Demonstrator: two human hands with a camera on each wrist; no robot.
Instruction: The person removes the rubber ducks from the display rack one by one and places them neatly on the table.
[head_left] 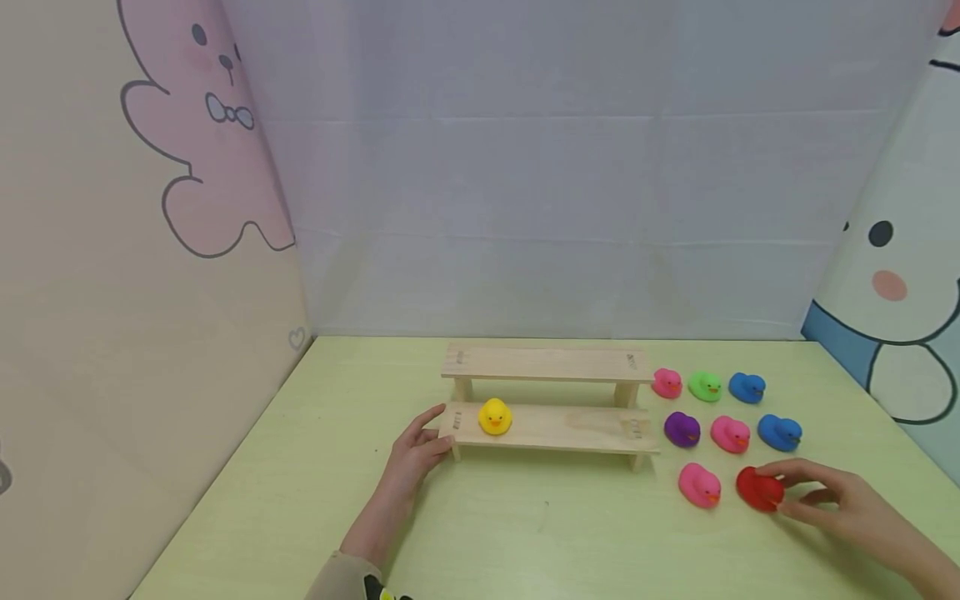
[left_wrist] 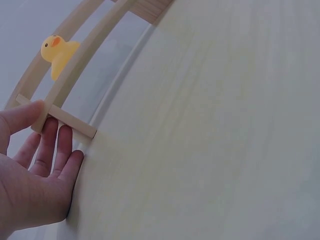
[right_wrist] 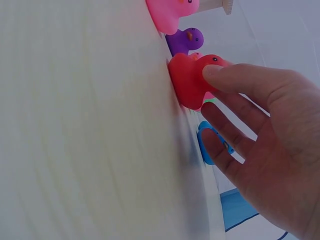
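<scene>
A two-step wooden shelf [head_left: 547,365] stands on the table, and a yellow rubber duck [head_left: 495,417] sits on the left part of its lower step. My left hand [head_left: 417,448] grips the left end of that lower step, thumb on the board and fingers under it in the left wrist view. On the right, my right hand [head_left: 843,498] pinches a red rubber duck [head_left: 760,489] between thumb and fingers. The duck appears to be resting on the table. In the right wrist view the thumb covers part of the red duck's [right_wrist: 187,80] head.
Several more ducks stand in rows right of the shelf: pink [head_left: 700,486], purple [head_left: 682,429] and blue [head_left: 780,432] ones nearer, a green one [head_left: 705,386] at the back. A pale curtain [head_left: 480,208] hangs behind the table [head_left: 525,533], with printed panels either side.
</scene>
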